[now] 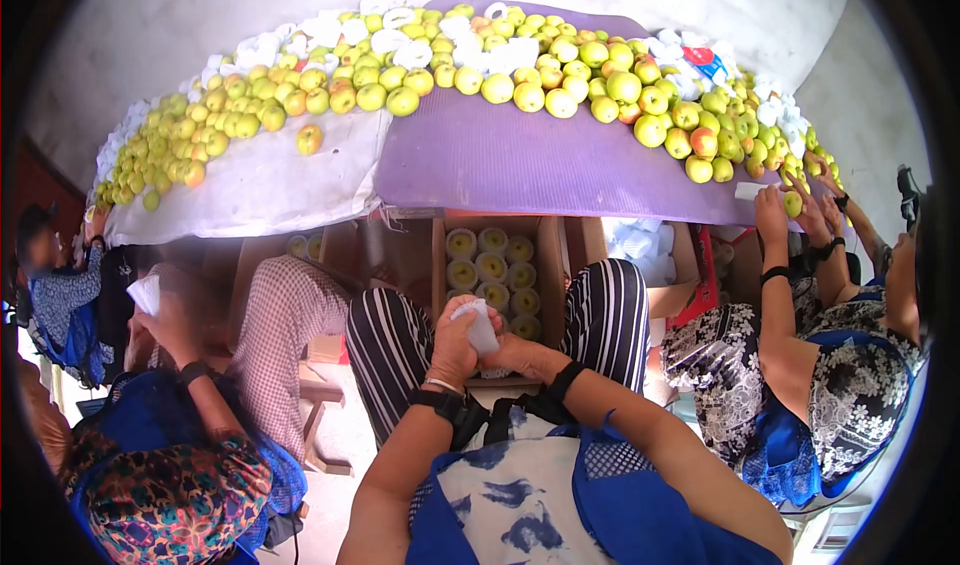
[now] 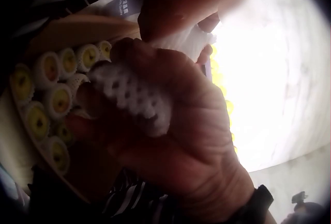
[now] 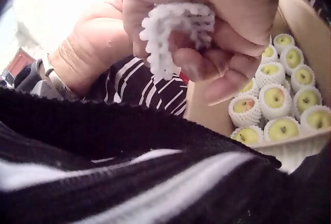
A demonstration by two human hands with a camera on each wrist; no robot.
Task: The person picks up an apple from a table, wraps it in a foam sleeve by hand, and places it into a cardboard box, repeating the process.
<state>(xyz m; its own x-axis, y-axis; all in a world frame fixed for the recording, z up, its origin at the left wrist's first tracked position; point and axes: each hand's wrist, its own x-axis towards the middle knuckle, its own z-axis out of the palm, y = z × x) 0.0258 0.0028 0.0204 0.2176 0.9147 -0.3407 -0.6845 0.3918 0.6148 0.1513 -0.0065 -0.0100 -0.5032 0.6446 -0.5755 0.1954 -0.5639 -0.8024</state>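
Observation:
In the head view my left hand point(image 1: 455, 350) and right hand point(image 1: 522, 355) meet over my lap, at a white foam net sleeve point(image 1: 477, 327). The left hand point(image 2: 178, 105) curls round the sleeve point(image 2: 132, 97), which lies across its palm in the left wrist view. Seen from the right wrist, fingers of the right hand point(image 3: 232, 17) curl at the open end of the sleeve point(image 3: 158, 43) and grip its edge. Past the hands stands a cardboard box point(image 1: 549, 255) holding rows of green apples point(image 1: 491, 267) in foam nets.
A table point(image 1: 480, 165) ahead carries a long heap of loose apples point(image 1: 623, 87) and white foam nets point(image 1: 412, 55). People sit on both sides, one with a hand point(image 1: 178, 330) holding white foam. Another box point(image 1: 683, 275) holds white nets at right.

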